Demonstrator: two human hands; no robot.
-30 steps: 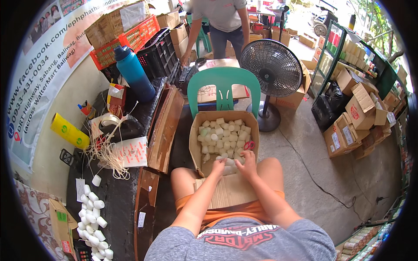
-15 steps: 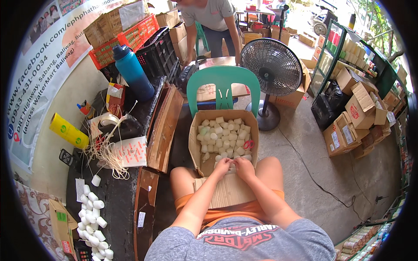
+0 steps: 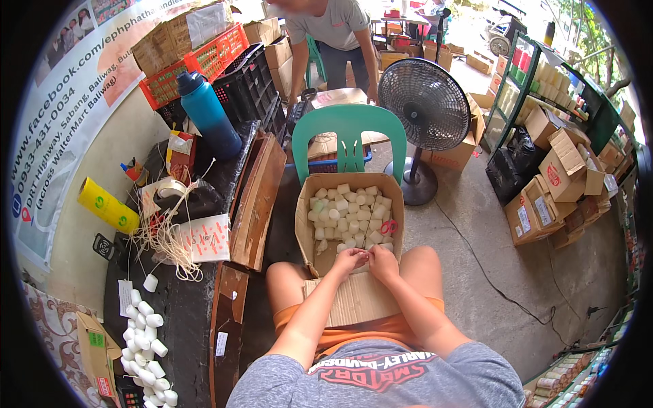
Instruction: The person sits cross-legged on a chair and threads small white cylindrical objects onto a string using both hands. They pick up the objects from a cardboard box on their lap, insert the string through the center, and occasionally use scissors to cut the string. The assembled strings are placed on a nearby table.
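Note:
My left hand point(image 3: 350, 259) and my right hand point(image 3: 382, 261) meet over the near edge of an open cardboard box point(image 3: 304, 238). Both have closed, pinched fingers; whatever they grip is too small or hidden to make out. Inside the box lie many short, whitish wax candles point(image 3: 343, 209), heaped toward its far side. Scissors with pinkish-red handles point(image 3: 388, 227) rest on them at the right. The box stands on a green plastic chair point(image 3: 350, 117). A cardboard flap point(image 3: 354, 299) spreads across my lap beneath my wrists.
On the dark table at left are strung white candles point(image 3: 144, 340), a bundle of pale string point(image 3: 163, 234), a yellow roll point(image 3: 107, 205) and a blue bottle point(image 3: 207, 115). A black fan point(image 3: 423, 105) stands behind right. Beyond the chair, a person point(image 3: 333, 34) bends over cardboard.
My hands stay nearly in place, with only slight finger movement. Behind the chair, the person has shifted the cardboard, and more of a blue crate shows.

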